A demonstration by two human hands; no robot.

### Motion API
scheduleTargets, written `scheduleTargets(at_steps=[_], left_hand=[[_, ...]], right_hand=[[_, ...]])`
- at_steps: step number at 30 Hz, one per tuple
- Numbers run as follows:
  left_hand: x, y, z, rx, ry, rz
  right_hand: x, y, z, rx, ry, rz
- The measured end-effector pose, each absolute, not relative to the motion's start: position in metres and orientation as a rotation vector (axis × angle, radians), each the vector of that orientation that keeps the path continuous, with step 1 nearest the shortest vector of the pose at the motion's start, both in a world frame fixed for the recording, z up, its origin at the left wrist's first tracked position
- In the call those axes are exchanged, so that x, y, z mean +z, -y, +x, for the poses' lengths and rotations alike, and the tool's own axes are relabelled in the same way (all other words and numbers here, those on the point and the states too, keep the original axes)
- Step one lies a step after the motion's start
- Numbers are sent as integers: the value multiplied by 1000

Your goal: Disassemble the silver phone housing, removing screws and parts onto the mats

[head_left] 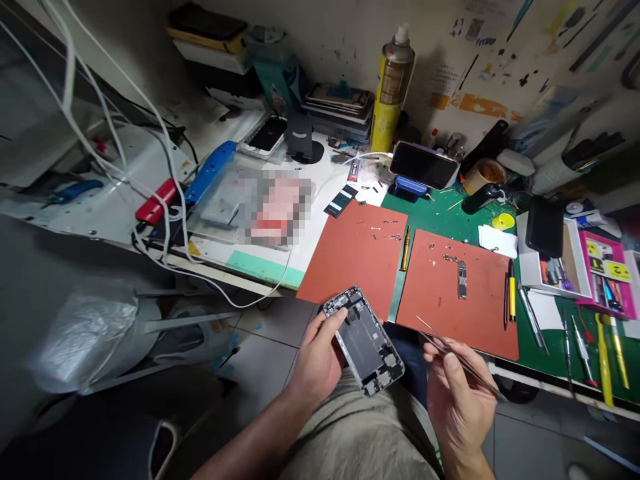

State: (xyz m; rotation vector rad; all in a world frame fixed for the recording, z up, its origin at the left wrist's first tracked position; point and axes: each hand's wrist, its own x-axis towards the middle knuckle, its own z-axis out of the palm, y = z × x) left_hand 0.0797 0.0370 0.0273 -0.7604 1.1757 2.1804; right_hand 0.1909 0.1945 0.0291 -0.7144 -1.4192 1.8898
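Note:
My left hand (320, 353) is closed around the side of an opened phone housing (364, 343), thumb resting on its upper inner edge. The housing is tilted, its inside facing up, held over my lap in front of the bench edge. In my right hand (460, 390) is a pair of tweezers (463, 365), pinched between thumb and fingers, tips pointing up and left, apart from the housing. Beyond, a phone logic board (462, 280) lies on the right brown mat (480, 327). A gold screwdriver (405, 250) lies between this mat and the left brown mat (345, 260).
Behind the mats, a phone (424, 165) leans on a blue stand. A yellow spray can (393, 93) stands by the wall. White cables (165, 167) hang at the left. Pens, tools and a pink tray (607, 307) line the right. A plastic-covered stool (100, 333) stands at lower left.

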Motion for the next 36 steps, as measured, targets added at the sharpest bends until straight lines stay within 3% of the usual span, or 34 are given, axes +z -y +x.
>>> scheduleTargets(at_steps=[11, 22, 36], left_hand=[[39, -66, 66, 2314, -930, -585], [46, -74, 63, 2276, -685, -493], [52, -78, 66, 2184, -840, -507]], right_hand=[[32, -200, 181, 1413, 1721, -465], [40, -207, 164, 1339, 1953, -391], [48, -210, 159, 1282, 2083, -182]])
